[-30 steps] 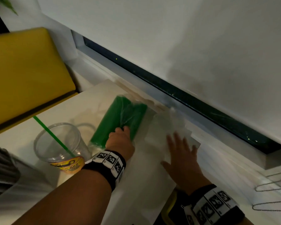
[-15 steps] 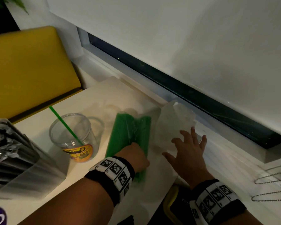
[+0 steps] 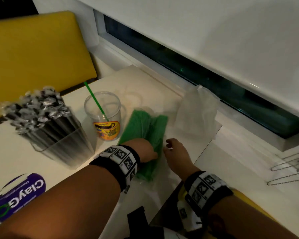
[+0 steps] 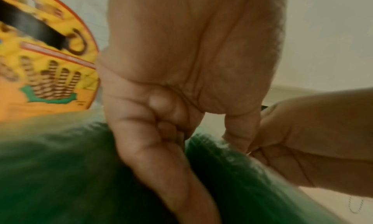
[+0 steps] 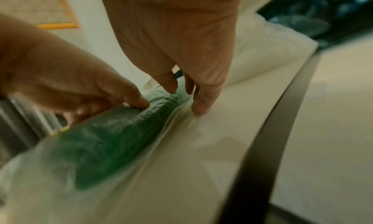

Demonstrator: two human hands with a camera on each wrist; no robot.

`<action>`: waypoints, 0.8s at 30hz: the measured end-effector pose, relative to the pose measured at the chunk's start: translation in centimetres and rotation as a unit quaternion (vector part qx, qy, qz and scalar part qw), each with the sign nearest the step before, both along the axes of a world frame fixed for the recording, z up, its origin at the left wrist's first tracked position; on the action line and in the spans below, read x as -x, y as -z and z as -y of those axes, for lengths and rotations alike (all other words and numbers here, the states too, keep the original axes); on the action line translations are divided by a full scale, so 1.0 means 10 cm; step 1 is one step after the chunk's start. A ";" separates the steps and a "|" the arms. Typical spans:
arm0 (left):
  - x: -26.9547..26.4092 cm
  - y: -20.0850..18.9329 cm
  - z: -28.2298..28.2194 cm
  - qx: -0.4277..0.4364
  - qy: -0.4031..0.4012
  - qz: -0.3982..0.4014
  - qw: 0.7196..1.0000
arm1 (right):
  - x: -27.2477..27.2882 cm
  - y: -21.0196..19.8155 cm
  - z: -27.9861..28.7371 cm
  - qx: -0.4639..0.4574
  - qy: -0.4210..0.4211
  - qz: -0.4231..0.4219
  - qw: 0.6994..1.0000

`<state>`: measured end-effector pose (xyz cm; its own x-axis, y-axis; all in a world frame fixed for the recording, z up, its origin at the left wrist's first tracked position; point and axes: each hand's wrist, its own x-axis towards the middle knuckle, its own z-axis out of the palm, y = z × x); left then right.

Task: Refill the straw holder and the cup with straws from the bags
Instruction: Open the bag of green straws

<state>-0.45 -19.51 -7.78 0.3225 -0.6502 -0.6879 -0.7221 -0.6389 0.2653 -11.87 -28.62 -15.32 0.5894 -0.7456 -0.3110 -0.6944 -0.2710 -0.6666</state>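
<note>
Bag of green straws point(image 3: 146, 133) lies between cup point(image 3: 104, 116) (one straw inside) and empty bag point(image 3: 197, 114).

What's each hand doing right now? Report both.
Left hand: gripping the bag of green straws.
Right hand: pinching the same bag's clear plastic edge.

White tabletop point(image 3: 162, 87), window side to the right. Lying directly on it: straw holder point(image 3: 59, 144) packed with black wrapped straws, clear cup point(image 3: 104, 116) with one green straw just beside it, bag of green straws point(image 3: 145, 125) next to cup, empty clear bag point(image 3: 197, 114) at window edge, purple sticker point(image 3: 19, 195) near front.
</note>
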 end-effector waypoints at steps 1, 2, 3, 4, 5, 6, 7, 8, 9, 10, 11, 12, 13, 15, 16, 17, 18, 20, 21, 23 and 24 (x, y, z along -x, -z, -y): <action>0.01 0.03 -0.08 0.000 -0.014 -0.007 1.000 | -0.05 0.02 -0.06 -0.074 0.046 0.015 0.996; 0.03 0.06 -0.16 -0.002 -0.028 -0.015 0.999 | -0.09 0.04 -0.13 -0.134 0.085 0.040 0.987; 0.04 0.09 -0.26 -0.003 -0.038 -0.021 0.999 | -0.13 0.05 -0.19 -0.176 0.116 0.068 0.975; 0.03 0.12 -0.35 -0.001 -0.040 -0.024 0.999 | -0.14 0.06 -0.25 -0.209 0.139 0.087 0.964; 0.02 0.13 -0.45 0.000 -0.035 -0.025 0.999 | -0.14 0.06 -0.30 -0.236 0.153 0.104 0.954; 0.01 0.13 -0.55 -0.005 -0.027 -0.029 0.999 | -0.11 0.04 -0.36 -0.262 0.159 0.113 0.945; -0.02 0.12 -0.64 -0.014 -0.018 -0.037 0.999 | -0.07 0.00 -0.44 -0.295 0.158 0.125 0.934; -0.06 0.12 -0.73 -0.024 -0.011 -0.047 0.999 | -0.02 -0.04 -0.50 -0.335 0.155 0.142 0.919; -0.09 0.11 -0.82 -0.033 -0.008 -0.060 0.998 | 0.04 -0.08 -0.56 -0.371 0.152 0.158 0.902; -0.14 0.09 -0.89 -0.035 -0.008 -0.071 0.997 | 0.10 -0.13 -0.62 -0.397 0.148 0.172 0.889; -0.19 0.06 -0.94 -0.030 -0.012 -0.080 0.996 | 0.14 -0.19 -0.67 -0.412 0.143 0.190 0.880; -0.23 0.01 -0.99 -0.020 -0.016 -0.087 0.996 | 0.18 -0.26 -0.72 -0.417 0.143 0.210 0.873; -0.27 -0.05 -1.04 -0.010 -0.016 -0.087 0.996 | 0.20 -0.34 -0.77 -0.421 0.145 0.231 0.865; -0.33 -0.18 -1.11 0.018 0.002 -0.036 0.999 | 0.22 -0.53 -0.87 -0.407 0.151 0.259 0.863; -0.34 -0.22 -1.14 0.049 0.007 0.012 0.999 | 0.22 -0.64 -0.91 -0.388 0.155 0.268 0.868; -0.33 -0.26 -1.16 0.105 -0.008 0.053 0.993 | 0.22 -0.75 -0.95 -0.371 0.161 0.280 0.871; -0.30 -0.31 -1.19 0.179 -0.037 0.074 0.980 | 0.21 -0.85 -1.00 -0.356 0.167 0.293 0.872; -0.14 -0.47 -1.21 0.352 -0.075 0.067 0.931 | 0.21 -1.04 -1.06 -0.344 0.165 0.320 0.867; -0.05 -0.57 -1.21 0.412 -0.062 0.046 0.908 | 0.20 -1.13 -1.09 -0.348 0.158 0.333 0.862; 0.09 -0.70 -1.19 0.446 0.008 0.003 0.895 | 0.18 -1.26 -1.09 -0.352 0.149 0.344 0.858; 0.13 -0.69 -1.17 0.435 0.041 0.000 0.899 | 0.16 -1.29 -1.07 -0.358 0.156 0.342 0.854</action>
